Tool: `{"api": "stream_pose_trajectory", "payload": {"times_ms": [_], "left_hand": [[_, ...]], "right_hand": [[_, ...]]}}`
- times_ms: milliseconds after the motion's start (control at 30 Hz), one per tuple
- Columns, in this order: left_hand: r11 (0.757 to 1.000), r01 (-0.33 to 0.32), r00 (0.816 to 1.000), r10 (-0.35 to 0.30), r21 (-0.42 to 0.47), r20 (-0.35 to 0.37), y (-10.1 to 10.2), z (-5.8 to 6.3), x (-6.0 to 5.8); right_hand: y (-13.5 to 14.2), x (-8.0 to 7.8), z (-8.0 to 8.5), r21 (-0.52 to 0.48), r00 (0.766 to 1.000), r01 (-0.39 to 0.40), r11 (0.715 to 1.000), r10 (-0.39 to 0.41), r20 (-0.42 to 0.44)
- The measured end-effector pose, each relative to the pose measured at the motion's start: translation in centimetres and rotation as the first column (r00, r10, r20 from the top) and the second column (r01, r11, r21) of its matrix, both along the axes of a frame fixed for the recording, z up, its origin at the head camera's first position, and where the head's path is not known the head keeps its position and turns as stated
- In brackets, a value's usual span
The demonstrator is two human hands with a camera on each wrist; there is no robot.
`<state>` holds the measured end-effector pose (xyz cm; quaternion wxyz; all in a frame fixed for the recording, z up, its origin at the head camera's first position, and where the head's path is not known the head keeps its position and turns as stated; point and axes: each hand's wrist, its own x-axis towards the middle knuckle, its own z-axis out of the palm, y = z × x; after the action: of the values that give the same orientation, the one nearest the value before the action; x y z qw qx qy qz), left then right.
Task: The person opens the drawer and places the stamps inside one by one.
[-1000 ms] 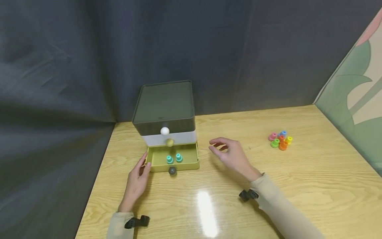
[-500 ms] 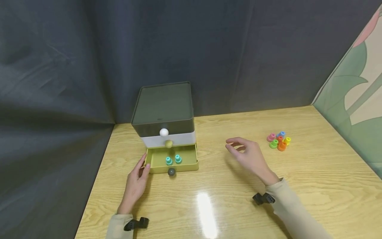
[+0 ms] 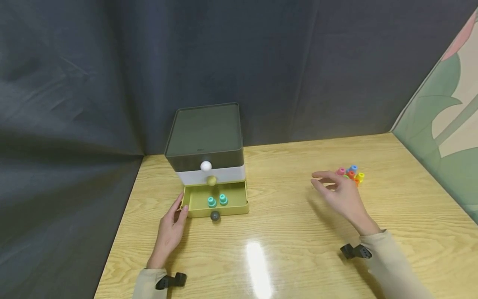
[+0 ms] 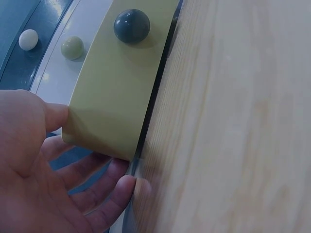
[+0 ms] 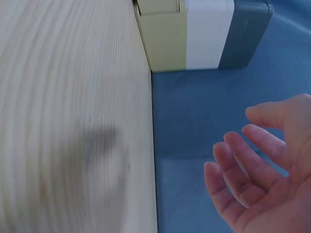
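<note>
A small three-tier drawer cabinet has its bottom olive-green drawer pulled out. My left hand grips that drawer's left front corner, thumb at the edge and fingers along the side. Inside the drawer stand two teal peg-like pieces. A dark round knob sits on the drawer front. To the right, over the table, my right hand holds nothing, its fingers loosely curved. Just beyond it is a cluster of similar pieces, among them a pink piece and a yellow piece; the hand partly hides the cluster.
The cabinet stands at the back of the wooden table, near a dark cloth. A wall with a leaf pattern borders the table's right side. A white knob and an olive knob stick out from the upper drawers.
My right hand has moved right across the table, away from the drawer, and now overlaps the coloured pieces in the head view. The left hand and the drawer have stayed put.
</note>
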<state>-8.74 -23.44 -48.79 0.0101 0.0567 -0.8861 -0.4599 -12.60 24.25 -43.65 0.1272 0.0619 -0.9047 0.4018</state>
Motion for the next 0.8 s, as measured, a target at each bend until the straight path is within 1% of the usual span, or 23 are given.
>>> {"api": "stream_pose_trajectory", "payload": {"times_ms": [200, 300, 500, 567, 667, 800], "left_hand": [[1.0, 0.018, 1.0, -0.018, 0.005, -0.016, 0.5, -0.2, 0.0], [1.0, 0.02, 1.0, -0.02, 0.01, -0.017, 0.5, -0.2, -0.1], [1.0, 0.01, 1.0, -0.01, 0.005, -0.029, 0.1, -0.2, -0.3], [1.0, 0.011, 1.0, -0.01, 0.01, -0.026, 0.1, -0.2, -0.3], [1.0, 0.012, 1.0, -0.012, 0.016, -0.01, 0.0, -0.1, -0.1], [1.0, 0.009, 1.0, -0.009, 0.009, -0.005, -0.2, 0.2, 0.1]], "right_hand": [[3.8, 1.1, -0.4, 0.015, 0.999, 0.048, 0.999, -0.048, 0.023], [5.5, 1.4, -0.5, 0.018, 0.997, 0.071, 0.997, -0.071, 0.022], [8.1, 1.0, -0.4, 0.031, 0.993, 0.12, 0.992, -0.12, 0.019], [8.9, 0.9, -0.4, 0.041, 0.99, 0.138, 0.99, -0.14, 0.029], [9.9, 0.7, -0.5, 0.062, 0.984, 0.162, 0.985, -0.167, 0.068], [10.7, 0.4, -1.1, 0.083, 0.976, 0.185, 0.979, -0.193, 0.098]]}}
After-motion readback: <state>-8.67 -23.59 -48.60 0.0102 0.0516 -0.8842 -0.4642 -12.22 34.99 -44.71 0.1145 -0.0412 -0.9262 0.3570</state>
